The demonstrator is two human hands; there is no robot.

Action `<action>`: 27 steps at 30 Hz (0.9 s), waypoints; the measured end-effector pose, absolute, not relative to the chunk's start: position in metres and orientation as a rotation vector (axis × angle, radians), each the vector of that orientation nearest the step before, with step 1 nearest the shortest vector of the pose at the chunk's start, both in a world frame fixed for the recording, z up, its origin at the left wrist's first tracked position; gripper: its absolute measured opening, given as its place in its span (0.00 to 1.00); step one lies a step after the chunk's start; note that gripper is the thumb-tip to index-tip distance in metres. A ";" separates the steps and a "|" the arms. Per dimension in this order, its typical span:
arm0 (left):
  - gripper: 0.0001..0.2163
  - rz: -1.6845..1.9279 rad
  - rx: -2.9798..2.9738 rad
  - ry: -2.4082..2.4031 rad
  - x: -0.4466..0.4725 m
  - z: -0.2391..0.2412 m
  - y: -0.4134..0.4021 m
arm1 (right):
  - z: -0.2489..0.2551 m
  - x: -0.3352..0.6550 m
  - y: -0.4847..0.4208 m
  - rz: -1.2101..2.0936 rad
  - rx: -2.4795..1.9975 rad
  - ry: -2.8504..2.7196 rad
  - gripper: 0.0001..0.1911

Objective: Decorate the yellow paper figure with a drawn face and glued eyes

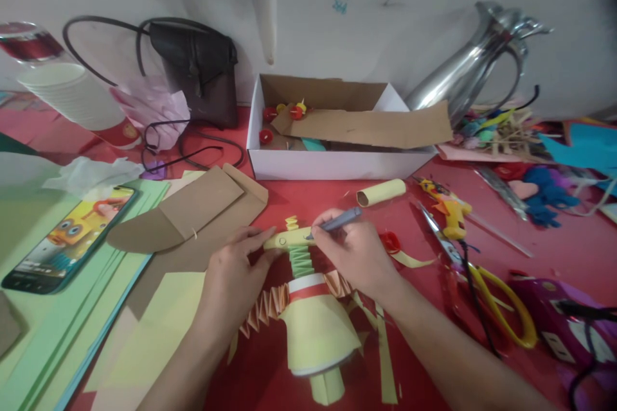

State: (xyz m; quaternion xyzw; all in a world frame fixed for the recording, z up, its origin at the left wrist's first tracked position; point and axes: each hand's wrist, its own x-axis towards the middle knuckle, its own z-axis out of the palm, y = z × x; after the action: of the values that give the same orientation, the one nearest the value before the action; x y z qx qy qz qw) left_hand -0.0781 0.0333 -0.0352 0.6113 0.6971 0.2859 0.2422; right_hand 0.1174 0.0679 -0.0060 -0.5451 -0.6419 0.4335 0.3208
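A paper figure [315,324] lies on the red table, made of a yellow-green cone body with a red and white band, a pleated green neck, a flat yellow-green head [289,239] and orange accordion arms. My left hand [236,273] pinches the head's left end and holds it down. My right hand [354,253] grips a grey marker [337,221] whose tip touches the head.
A white cardboard box [332,164] with red and yellow bits stands behind. Brown card pieces [193,215], green paper sheets and a phone [67,241] lie left. A paper roll [380,192], glue gun [450,209], yellow scissors [501,298] and a metal jug [472,64] are right.
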 end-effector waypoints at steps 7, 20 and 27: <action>0.14 0.770 1.674 1.906 -0.078 -0.035 0.033 | -0.005 0.120 0.069 1.064 -1.498 -1.732 0.05; 0.14 0.741 1.692 1.900 -0.077 -0.032 0.033 | -0.006 0.118 0.071 0.966 -1.544 -1.719 0.07; 0.15 0.753 1.683 1.908 -0.077 -0.032 0.033 | -0.006 0.117 0.071 1.026 -1.499 -1.696 0.07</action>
State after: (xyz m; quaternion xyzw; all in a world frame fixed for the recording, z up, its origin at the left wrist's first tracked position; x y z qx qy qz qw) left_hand -0.0775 0.0327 -0.0324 0.6154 0.6978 0.2753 0.2419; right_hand 0.1167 0.0710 -0.0065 -0.5710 -0.6460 0.3908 0.3222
